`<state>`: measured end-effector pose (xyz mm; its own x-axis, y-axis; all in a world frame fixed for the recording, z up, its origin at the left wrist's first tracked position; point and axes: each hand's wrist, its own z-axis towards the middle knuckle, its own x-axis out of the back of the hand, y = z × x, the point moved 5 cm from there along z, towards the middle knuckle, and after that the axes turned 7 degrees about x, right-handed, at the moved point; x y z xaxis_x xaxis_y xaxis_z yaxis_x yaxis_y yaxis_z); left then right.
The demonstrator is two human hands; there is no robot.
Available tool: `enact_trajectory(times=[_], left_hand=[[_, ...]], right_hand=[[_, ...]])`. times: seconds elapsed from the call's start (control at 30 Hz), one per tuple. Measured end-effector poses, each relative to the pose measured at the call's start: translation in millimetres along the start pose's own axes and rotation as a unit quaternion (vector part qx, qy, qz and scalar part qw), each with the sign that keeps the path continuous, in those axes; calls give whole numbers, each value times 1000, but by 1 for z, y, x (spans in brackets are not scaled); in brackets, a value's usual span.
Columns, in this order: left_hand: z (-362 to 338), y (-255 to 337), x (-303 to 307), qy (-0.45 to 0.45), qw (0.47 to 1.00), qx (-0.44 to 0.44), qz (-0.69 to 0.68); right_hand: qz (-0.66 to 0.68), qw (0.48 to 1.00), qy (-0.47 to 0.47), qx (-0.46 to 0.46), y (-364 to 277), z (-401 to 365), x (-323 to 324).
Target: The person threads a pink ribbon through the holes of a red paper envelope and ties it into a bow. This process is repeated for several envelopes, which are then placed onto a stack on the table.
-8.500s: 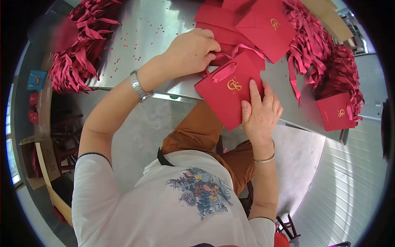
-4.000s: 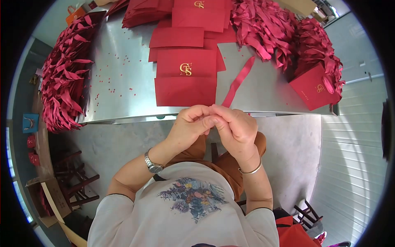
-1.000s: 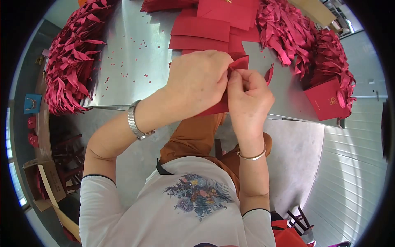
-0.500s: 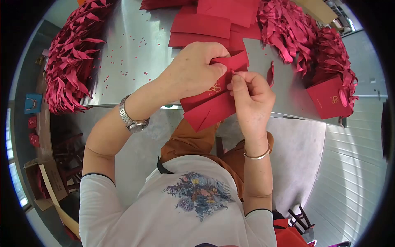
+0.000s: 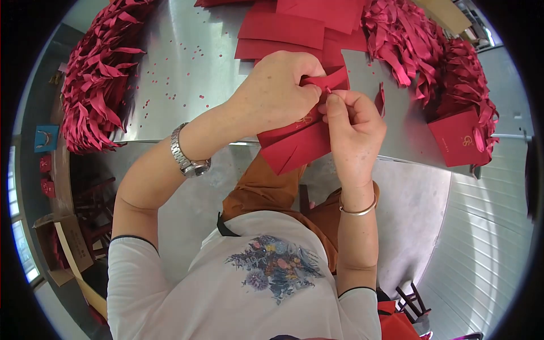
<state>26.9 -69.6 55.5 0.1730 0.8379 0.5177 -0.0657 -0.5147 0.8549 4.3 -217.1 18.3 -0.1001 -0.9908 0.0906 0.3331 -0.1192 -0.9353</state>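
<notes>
The left hand [image 5: 277,90] is clamping its fingers on the top edge of the bag [image 5: 297,148] while the right hand [image 5: 354,133] is pinching the ribbon [image 5: 380,98] shut just beside them — the bag, hanging below the fingers, is looking light, stiff and easily creased, best gripped at its folded rim.

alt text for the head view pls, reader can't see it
Seen from above, a person's left hand grips a red paper bag with a gold logo while the right hand pinches a red ribbon at its top edge. Flat red bags and heaps of ribbons lie on the metal table.
</notes>
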Motion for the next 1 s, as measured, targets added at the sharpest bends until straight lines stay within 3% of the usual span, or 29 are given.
enact_trajectory(times=[0.2,0.27,0.3,0.37,0.47,0.5,0.57,0.63,0.7,0.77,1.0], left_hand=[[-6,4,-1,46,996,-52,58],[-9,6,-2,60,994,-55,77],[-12,11,-3,90,981,-108,131],[-17,17,-4,118,963,-161,183],[-20,21,-4,134,952,-174,212],[-18,17,-3,97,969,-148,174],[-14,11,0,61,981,-123,137],[-9,6,1,1,994,-102,45],[-5,5,5,-34,996,-72,42],[-3,-5,4,-69,996,27,-42],[1,-11,-4,-93,991,40,-88]], right_hand=[[-95,995,0,27,-14,5,-1],[-218,967,-7,130,-31,6,-3],[-218,967,-7,130,-35,6,-4],[-370,906,-39,202,-46,4,-10],[-375,906,-58,186,-50,6,-10],[-375,906,-58,186,-49,7,-9],[-157,985,-70,-25,-22,12,-1],[-163,985,-63,-3,-20,10,2],[-24,995,-64,-79,-14,5,3],[-16,995,-56,-83,-13,4,6],[27,988,-51,-147,-12,4,13]])
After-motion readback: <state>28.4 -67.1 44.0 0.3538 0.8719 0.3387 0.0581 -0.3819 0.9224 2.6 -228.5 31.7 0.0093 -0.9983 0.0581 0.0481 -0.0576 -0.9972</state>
